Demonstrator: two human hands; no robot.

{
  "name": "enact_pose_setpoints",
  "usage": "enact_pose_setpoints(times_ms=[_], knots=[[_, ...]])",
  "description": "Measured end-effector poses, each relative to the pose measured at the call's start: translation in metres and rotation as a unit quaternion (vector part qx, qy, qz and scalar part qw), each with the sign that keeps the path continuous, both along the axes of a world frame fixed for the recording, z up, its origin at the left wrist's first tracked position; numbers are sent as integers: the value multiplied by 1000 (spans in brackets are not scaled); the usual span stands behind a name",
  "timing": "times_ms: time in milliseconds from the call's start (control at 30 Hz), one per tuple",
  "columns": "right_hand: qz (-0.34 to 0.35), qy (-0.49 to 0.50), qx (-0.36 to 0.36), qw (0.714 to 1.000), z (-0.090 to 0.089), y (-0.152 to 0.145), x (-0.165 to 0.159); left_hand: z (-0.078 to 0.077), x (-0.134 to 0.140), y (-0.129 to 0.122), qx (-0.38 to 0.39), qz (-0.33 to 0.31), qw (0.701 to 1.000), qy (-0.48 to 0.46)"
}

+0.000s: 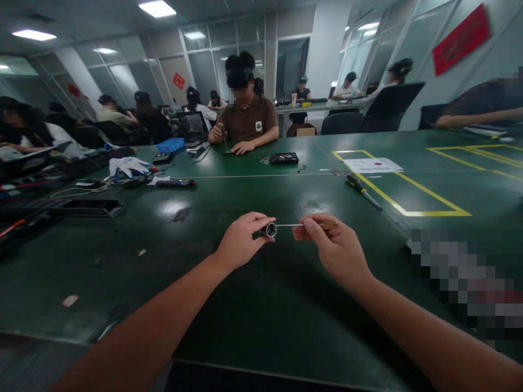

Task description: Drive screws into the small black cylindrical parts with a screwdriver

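My left hand [242,237] grips a small dark cylinder [270,230] between thumb and fingers. Its round, ringed end faces me, and the rest of its body is hidden by the hand. In my right hand [333,242] is a thin screwdriver [289,225], its brownish handle partly covered by the fingers. The metal shaft points left and its tip meets the right side of the cylinder; whether it sits in a screw is too small to tell. Both hands are held above the green table [286,316].
A yellow-and-black screwdriver [363,190] lies at right, near a paper sheet [372,165] and yellow tape. Across the table, a person [247,117] works near a black device [284,158]. White gloves [127,167], a blue tray [170,145] and cables lie left. A pixelated area covers the right edge.
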State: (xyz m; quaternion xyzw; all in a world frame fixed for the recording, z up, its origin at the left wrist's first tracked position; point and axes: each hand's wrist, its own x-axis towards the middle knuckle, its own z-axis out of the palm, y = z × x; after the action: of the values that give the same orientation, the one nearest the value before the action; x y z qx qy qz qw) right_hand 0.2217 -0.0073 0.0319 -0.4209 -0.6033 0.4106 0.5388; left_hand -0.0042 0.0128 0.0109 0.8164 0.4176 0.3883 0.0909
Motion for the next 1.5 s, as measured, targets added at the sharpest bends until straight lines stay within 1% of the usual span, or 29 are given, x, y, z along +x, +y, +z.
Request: enact_pose_setpoints(times_ms=[167, 367, 600, 867, 967, 1067, 1167, 1233, 1333, 1500], knots=[[15, 35, -22, 999, -2, 2, 0, 1, 1, 0, -6, 3, 1000, 1], [39, 67, -38, 996, -1, 0, -1, 0, 0, 1, 4, 1, 1000, -14], [31, 22, -13, 999, -2, 1, 1, -1, -1, 2, 17, 2, 1000, -8], [20, -98, 52, 994, -2, -3, 3, -1, 2, 1, 3, 1, 1000, 6], [5, -133, 57, 989, -1, -3, 4, 0, 1, 1, -1, 4, 1000, 9], [4, -117, 30, 993, 0, -2, 5, 0, 1, 1, -8, 6, 1000, 12], [29, -66, 8, 997, 2, -2, 6, -1, 1, 2, -14, 9, 1000, 16], [45, -49, 0, 998, 2, -1, 6, -1, 1, 2, -16, 11, 1000, 15], [38, -60, -7, 997, 2, -1, 5, -1, 0, 3, -15, 10, 1000, 15], [8, -85, 24, 996, -2, 2, 6, -1, -2, 3, -18, 23, 999, 15]])
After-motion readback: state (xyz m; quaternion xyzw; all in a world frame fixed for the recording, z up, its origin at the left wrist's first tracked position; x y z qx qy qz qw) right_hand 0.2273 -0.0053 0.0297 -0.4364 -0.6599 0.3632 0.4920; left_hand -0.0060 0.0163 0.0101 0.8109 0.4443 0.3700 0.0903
